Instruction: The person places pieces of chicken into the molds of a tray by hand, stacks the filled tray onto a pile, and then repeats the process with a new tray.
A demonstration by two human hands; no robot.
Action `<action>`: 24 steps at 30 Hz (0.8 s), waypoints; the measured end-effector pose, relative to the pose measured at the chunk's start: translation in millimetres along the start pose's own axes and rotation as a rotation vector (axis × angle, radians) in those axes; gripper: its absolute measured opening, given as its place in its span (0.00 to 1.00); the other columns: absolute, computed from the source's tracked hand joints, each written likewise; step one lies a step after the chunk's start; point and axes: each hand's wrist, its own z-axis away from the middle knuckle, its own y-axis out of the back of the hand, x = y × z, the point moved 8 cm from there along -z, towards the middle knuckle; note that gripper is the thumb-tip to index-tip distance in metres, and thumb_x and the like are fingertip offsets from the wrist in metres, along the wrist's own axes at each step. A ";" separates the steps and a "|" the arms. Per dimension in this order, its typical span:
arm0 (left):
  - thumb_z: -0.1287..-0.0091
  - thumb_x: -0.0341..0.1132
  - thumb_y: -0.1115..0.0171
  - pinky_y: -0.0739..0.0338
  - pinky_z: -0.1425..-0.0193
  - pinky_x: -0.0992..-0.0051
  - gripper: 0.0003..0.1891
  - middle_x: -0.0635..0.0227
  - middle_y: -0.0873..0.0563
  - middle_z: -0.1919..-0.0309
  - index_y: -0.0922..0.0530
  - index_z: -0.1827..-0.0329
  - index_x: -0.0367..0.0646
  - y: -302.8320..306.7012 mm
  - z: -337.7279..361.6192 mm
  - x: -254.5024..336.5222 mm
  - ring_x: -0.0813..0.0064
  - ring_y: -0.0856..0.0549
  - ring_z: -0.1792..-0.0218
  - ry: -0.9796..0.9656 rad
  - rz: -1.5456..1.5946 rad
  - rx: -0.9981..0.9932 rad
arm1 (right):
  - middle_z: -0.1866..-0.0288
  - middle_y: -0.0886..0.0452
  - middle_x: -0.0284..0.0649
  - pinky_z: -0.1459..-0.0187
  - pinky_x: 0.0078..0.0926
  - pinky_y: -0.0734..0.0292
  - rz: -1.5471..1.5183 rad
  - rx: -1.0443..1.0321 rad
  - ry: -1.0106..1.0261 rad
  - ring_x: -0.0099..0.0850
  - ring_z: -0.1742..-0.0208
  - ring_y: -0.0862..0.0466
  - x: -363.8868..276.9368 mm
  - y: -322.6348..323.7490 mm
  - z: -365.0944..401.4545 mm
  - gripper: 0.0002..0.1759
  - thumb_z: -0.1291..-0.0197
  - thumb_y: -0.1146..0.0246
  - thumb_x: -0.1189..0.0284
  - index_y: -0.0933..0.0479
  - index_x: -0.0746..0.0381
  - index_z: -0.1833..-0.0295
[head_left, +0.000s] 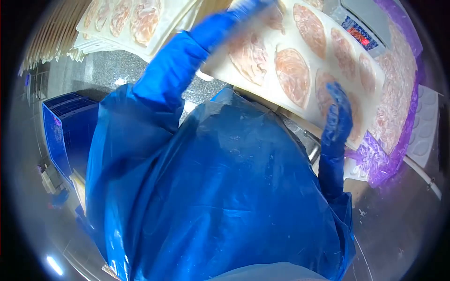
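A white molded tray (269, 89) with several oval hollows lies in front of me, each hollow holding pale pink raw meat (293, 75). My right hand (338, 114), in a wet blue glove, is over the tray's near right part, fingers extended and slightly bent beside a filled hollow. Nothing shows in its grasp. My left hand (255, 8), also gloved in blue, reaches across the tray's far left end at the top edge of the view. Motion blurs it, and its fingers are partly cut off.
A purple-lined container (396, 93) of raw meat stands right of the tray, beside a scale with a red display (361, 37). Stacked filled trays (131, 28) lie at upper left, near a rack of edge-on sheets (51, 30). A blue crate (70, 126) stands left.
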 end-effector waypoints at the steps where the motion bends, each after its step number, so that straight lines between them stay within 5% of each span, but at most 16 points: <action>1: 0.26 0.68 0.56 0.43 0.21 0.52 0.40 0.58 0.31 0.25 0.33 0.25 0.43 1.0 -3.0 -6.8 0.56 0.35 0.23 0.009 -0.014 -0.001 | 0.40 0.18 0.48 0.30 0.42 0.34 -0.011 0.009 -0.008 0.47 0.34 0.22 7.0 7.5 6.5 0.18 0.28 0.48 0.71 0.22 0.66 0.39; 4: 0.23 0.47 0.48 0.24 0.33 0.62 0.18 0.59 0.15 0.48 0.22 0.40 0.45 16.6 20.3 16.5 0.65 0.17 0.45 -1.031 -0.528 0.487 | 0.39 0.19 0.49 0.29 0.41 0.34 -0.124 0.064 -0.171 0.45 0.34 0.22 29.5 28.2 19.4 0.18 0.27 0.50 0.72 0.22 0.68 0.40; 6: 0.27 0.58 0.46 0.50 0.20 0.50 0.37 0.53 0.38 0.22 0.38 0.22 0.45 -49.9 25.1 -17.7 0.53 0.42 0.21 -0.783 -1.162 0.387 | 0.38 0.19 0.50 0.29 0.40 0.35 -0.044 0.010 -0.205 0.46 0.34 0.23 30.1 38.7 20.1 0.18 0.27 0.49 0.72 0.21 0.69 0.41; 8: 0.28 0.55 0.44 0.54 0.19 0.48 0.38 0.51 0.41 0.21 0.41 0.20 0.46 -97.3 31.1 -34.2 0.51 0.45 0.20 -0.619 -1.329 0.163 | 0.38 0.19 0.50 0.30 0.39 0.34 -0.017 0.028 -0.175 0.44 0.34 0.23 37.8 58.3 21.7 0.18 0.27 0.50 0.73 0.22 0.69 0.40; 14: 0.29 0.49 0.40 0.55 0.19 0.49 0.40 0.53 0.42 0.20 0.44 0.19 0.44 -92.2 33.6 -28.5 0.50 0.45 0.20 -0.575 -1.316 0.228 | 0.37 0.20 0.51 0.31 0.33 0.31 -0.017 0.247 -0.282 0.37 0.34 0.22 126.9 141.5 61.2 0.19 0.26 0.52 0.76 0.26 0.73 0.36; 18: 0.28 0.45 0.42 0.61 0.18 0.52 0.39 0.54 0.46 0.19 0.47 0.18 0.43 -118.9 30.7 -3.8 0.52 0.51 0.18 -0.551 -1.385 0.252 | 0.34 0.22 0.49 0.27 0.32 0.35 -0.557 0.474 -0.578 0.38 0.32 0.23 232.8 190.6 106.5 0.20 0.26 0.53 0.76 0.27 0.73 0.35; 20: 0.28 0.47 0.42 0.63 0.17 0.55 0.40 0.54 0.46 0.19 0.48 0.18 0.43 -150.7 17.6 -17.6 0.54 0.50 0.18 -0.489 -1.322 0.056 | 0.33 0.23 0.50 0.29 0.30 0.32 -0.017 0.060 -0.590 0.37 0.33 0.23 272.9 196.7 121.5 0.20 0.27 0.53 0.79 0.29 0.74 0.34; 24: 0.28 0.49 0.43 0.58 0.18 0.55 0.40 0.54 0.44 0.19 0.46 0.19 0.41 -143.3 -3.1 -29.0 0.54 0.47 0.19 -0.512 -1.418 0.161 | 0.33 0.23 0.50 0.32 0.28 0.28 -0.212 0.058 -0.681 0.35 0.35 0.21 342.5 212.1 158.8 0.20 0.27 0.51 0.79 0.30 0.74 0.34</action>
